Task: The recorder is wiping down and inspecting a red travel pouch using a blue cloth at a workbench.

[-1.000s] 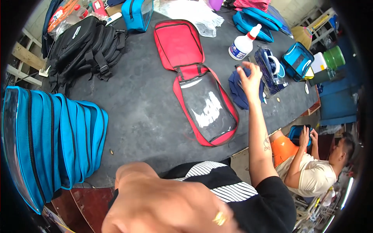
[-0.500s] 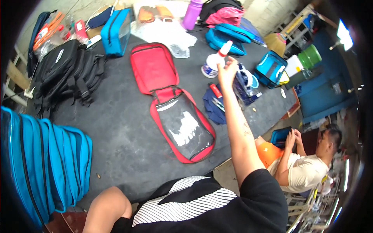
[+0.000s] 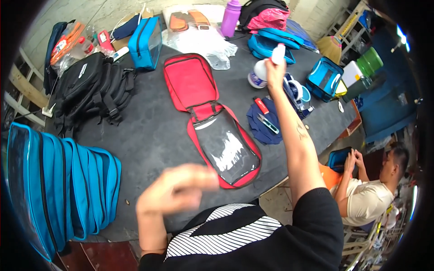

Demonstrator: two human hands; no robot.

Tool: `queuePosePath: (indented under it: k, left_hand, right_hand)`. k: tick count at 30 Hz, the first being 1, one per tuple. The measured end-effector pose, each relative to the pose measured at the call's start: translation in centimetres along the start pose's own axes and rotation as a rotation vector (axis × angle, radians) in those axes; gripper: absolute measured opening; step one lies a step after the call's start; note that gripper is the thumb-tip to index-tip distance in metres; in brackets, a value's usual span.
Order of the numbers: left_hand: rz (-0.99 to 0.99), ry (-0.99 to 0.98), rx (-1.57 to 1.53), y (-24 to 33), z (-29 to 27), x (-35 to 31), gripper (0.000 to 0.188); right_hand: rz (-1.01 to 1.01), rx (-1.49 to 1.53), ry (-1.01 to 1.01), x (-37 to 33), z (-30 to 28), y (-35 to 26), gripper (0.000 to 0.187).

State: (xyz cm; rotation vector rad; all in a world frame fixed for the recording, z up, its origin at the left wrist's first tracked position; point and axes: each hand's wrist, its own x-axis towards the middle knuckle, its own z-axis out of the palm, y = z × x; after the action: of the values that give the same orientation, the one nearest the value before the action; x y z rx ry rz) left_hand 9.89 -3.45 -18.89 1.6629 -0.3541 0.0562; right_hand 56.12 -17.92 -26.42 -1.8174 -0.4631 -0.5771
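With my right arm reaching far over the table, my right hand (image 3: 276, 74) is closed round the neck of a white squeeze bottle (image 3: 258, 74) with a blue label and a reddish collar. My left hand (image 3: 178, 189), blurred by motion, hovers over the near table edge with fingers stretched and thumb apart, holding nothing visible. Between the hands lies a red pouch (image 3: 191, 81) unfolded flat, its clear plastic window panel (image 3: 228, 147) toward me. Thread snips (image 3: 268, 123) and a small red item (image 3: 261, 105) rest on dark blue cloth (image 3: 257, 133) by my right forearm.
Blue zippered cases (image 3: 81, 185) stand stacked at left, with black bags (image 3: 90, 90) behind. Along the back are a blue case (image 3: 145, 43), plastic sheeting (image 3: 203, 45) and a purple bottle (image 3: 230, 20). Another person (image 3: 366, 194) sits at right, handling a dark blue item.
My left hand has risen into view over the near table edge. My right hand has closed round the squeeze bottle's neck. The whole scene has shifted slightly rightward.
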Motion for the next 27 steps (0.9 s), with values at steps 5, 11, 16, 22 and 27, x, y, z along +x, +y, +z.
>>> queuePosePath:
  k: [5, 11, 16, 22, 27]
  left_hand:
    - [-0.366, 0.586, 0.711, -11.8, 2.6, 3.4, 0.067]
    - [-0.232, 0.687, 0.691, -18.1, 1.4, 6.7, 0.063]
    - [-0.194, 0.726, 0.563, -18.7, -0.1, 7.3, 0.065]
    - [-0.134, 0.820, 0.588, -18.7, 0.5, 6.8, 0.064]
    - [-0.128, 0.907, 0.595, -18.8, 0.0, 6.6, 0.063]
  right_hand:
    - [-0.076, 0.559, -0.038, -2.0, -7.4, -9.9, 0.039]
    - [0.243, 0.252, -0.936, -11.6, -14.9, -17.0, 0.049]
    - [0.561, 0.231, -1.220, -17.7, -15.9, -16.5, 0.055]
    - [0.203, 0.141, -0.982, -13.7, -14.4, -15.8, 0.056]
    - [-0.119, 0.131, -0.437, -5.3, -6.2, -9.4, 0.050]
